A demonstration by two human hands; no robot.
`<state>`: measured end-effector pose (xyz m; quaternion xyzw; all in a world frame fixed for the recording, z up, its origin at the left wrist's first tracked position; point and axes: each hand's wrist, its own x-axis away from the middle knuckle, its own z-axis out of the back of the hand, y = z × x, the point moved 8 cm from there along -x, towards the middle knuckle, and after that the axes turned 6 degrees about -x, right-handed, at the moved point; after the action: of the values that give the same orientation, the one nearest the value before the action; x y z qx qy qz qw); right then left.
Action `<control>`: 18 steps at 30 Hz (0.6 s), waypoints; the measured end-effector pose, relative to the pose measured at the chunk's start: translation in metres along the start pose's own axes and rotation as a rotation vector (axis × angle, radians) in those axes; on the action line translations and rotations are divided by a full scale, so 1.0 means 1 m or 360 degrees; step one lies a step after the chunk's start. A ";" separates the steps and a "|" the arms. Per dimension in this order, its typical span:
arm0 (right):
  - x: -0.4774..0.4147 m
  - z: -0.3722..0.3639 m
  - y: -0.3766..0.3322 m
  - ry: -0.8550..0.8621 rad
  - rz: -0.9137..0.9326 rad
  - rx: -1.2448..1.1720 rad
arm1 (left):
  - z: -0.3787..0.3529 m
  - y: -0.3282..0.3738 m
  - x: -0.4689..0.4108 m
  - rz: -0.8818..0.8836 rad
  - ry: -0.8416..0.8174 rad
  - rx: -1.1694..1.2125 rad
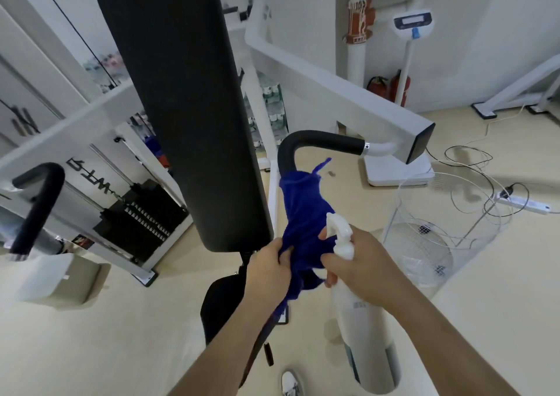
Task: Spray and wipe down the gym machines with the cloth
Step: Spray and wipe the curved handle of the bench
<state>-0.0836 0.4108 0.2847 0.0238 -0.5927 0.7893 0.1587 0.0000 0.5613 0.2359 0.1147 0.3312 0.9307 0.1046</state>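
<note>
A blue cloth point(304, 214) hangs over the lower end of the machine's black right handle point(315, 142). My left hand point(268, 270) pinches the cloth's bottom edge. My right hand point(354, 262) grips the neck of a white spray bottle point(360, 320), its fingers also touching the cloth; the nozzle point(338, 224) points up and left. The tall black back pad point(185, 104) of the white gym machine stands just left of the cloth, with the black seat point(221, 301) below it.
A black left handle point(36, 207) and the weight stack point(142, 217) sit at the left. A wire fan guard point(436, 229) stands on the floor to the right, near cables and a power strip point(524, 203). My shoe point(289, 382) shows at the bottom.
</note>
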 end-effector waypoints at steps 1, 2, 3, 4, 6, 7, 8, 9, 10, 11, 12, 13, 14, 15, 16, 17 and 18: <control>-0.001 0.001 -0.002 0.0003 0.0018 -0.0003 | 0.005 -0.015 0.002 0.0089 -0.0022 -0.0015; -0.001 0.001 -0.005 0.0005 0.0031 -0.0005 | 0.016 -0.027 0.003 0.0204 -0.0002 0.0069; -0.001 0.001 -0.008 0.0015 0.0037 -0.0005 | 0.031 -0.035 0.003 0.0314 0.0052 0.0191; -0.003 0.002 -0.010 0.0026 0.0035 0.0003 | 0.047 -0.039 0.001 0.0408 0.0099 0.0303; -0.005 0.001 -0.013 0.0047 0.0022 0.0021 | 0.070 -0.033 -0.005 0.0499 0.0119 0.0510; -0.008 0.000 -0.015 0.0060 0.0014 0.0019 | 0.076 -0.028 -0.011 0.0501 0.0101 0.0596; -0.009 -0.001 -0.017 0.0070 0.0003 0.0018 | 0.079 -0.019 -0.014 0.0497 0.0083 0.0669; -0.011 -0.003 -0.016 0.0085 -0.0012 0.0015 | 0.079 -0.011 -0.018 0.0499 0.0063 0.0786; -0.013 -0.007 -0.016 0.0107 -0.0029 0.0014 | 0.077 -0.002 -0.021 0.0491 0.0029 0.0997; -0.015 -0.010 -0.015 0.0137 -0.0049 0.0009 | 0.072 0.009 -0.028 0.0449 -0.0025 0.1264; -0.015 -0.014 -0.014 0.0163 -0.0067 -0.0006 | 0.067 0.021 -0.032 0.0392 -0.0091 0.1496; -0.015 -0.018 -0.013 0.0194 -0.0083 -0.0027 | 0.062 0.034 -0.037 0.0290 -0.0168 0.1628; -0.015 -0.022 -0.012 0.0216 -0.0097 -0.0050 | 0.058 0.045 -0.042 0.0142 -0.0210 0.1601; -0.014 -0.025 -0.010 0.0242 -0.0112 -0.0072 | 0.056 0.055 -0.048 -0.0026 -0.0202 0.1412; -0.013 -0.028 -0.008 0.0262 -0.0129 -0.0087 | 0.054 0.062 -0.052 -0.0197 -0.0151 0.1149; -0.012 -0.031 -0.007 0.0279 -0.0147 -0.0092 | 0.050 0.064 -0.058 -0.0330 -0.0076 0.0897; -0.011 -0.033 -0.007 0.0295 -0.0151 -0.0101 | 0.050 0.065 -0.061 -0.0426 0.0005 0.0720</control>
<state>-0.0666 0.4411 0.2787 -0.0263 -0.5984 0.7605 0.2507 0.0645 0.5248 0.3061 0.0890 0.5434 0.8109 0.1980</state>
